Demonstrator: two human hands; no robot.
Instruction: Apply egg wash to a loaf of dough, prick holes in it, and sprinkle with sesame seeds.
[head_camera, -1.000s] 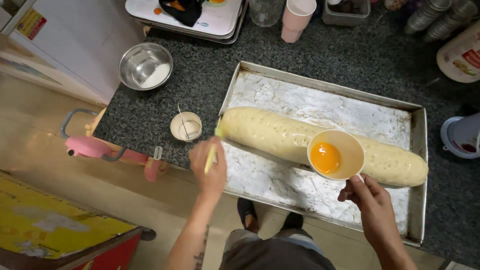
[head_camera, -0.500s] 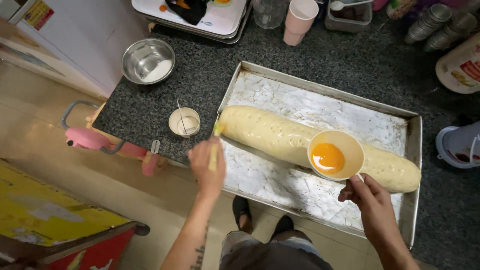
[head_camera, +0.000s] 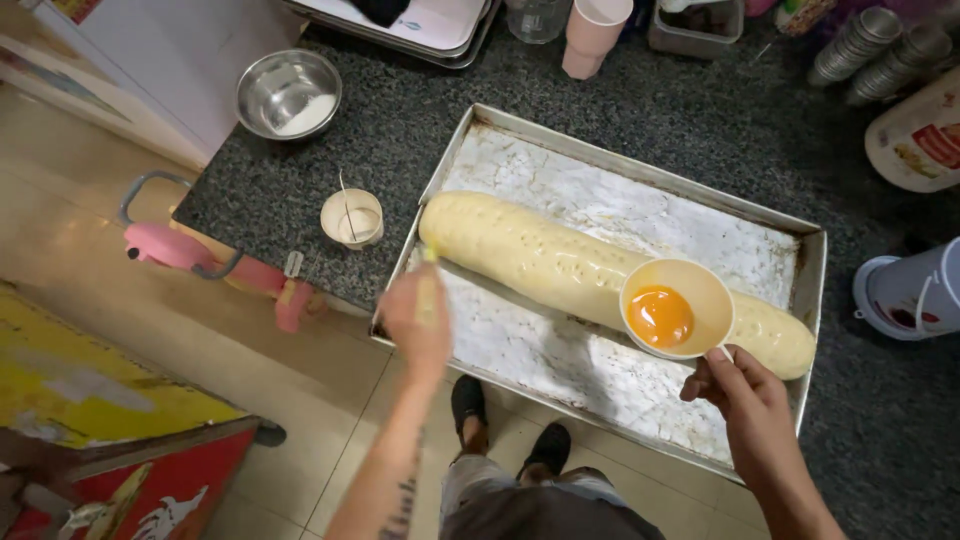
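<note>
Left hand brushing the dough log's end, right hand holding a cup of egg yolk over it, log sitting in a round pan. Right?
Not quite: the pan is rectangular, as the head view shows. The left hand brushes the dough log at its end, and the right hand holds the cup of egg yolk over it.

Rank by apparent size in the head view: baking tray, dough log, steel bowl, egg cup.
1. baking tray
2. dough log
3. steel bowl and egg cup: about alike; the cup is held nearer the camera, so unranked.

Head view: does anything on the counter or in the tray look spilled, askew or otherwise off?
Nothing spilled. The long pale dough log lies diagonally in the floured metal baking tray, whose near edge overhangs the dark granite counter. The right hand holds the small cup of egg yolk level; the left hand holds a brush at the log's end.
</note>
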